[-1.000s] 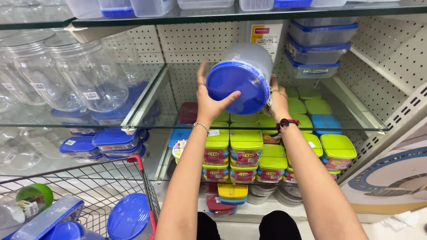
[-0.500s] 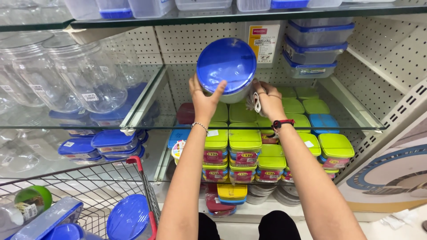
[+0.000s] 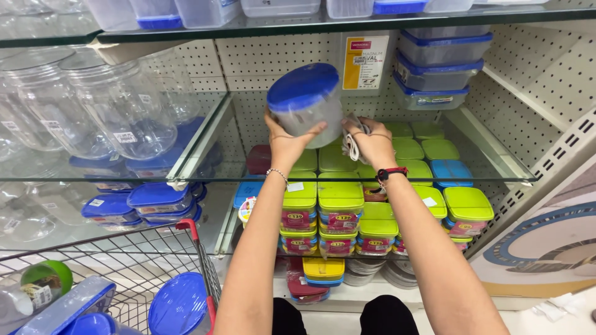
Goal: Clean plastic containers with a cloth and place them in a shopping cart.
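A round clear plastic container with a blue lid [image 3: 305, 101] is held upright above the glass shelf [image 3: 347, 178], between both of my hands. My left hand [image 3: 287, 141] grips its lower left side, a bead bracelet on the wrist. My right hand [image 3: 371, 144] cups its lower right side and also pinches a folded white paper [image 3: 352, 146]; a red and black band sits on that wrist. Below the glass lie stacks of green-lidded boxes [image 3: 340, 208].
Large clear jars [image 3: 118, 108] fill the glass shelf on the left. Stacked blue-lidded tubs [image 3: 436, 65] stand at the back right. A shopping cart [image 3: 124, 273] with blue-lidded containers [image 3: 180, 304] is at lower left. Blue-lidded flat boxes [image 3: 152, 201] sit on the lower left shelf.
Both hands have turned the container from lid-facing-me to upright and raised it slightly above the glass shelf.
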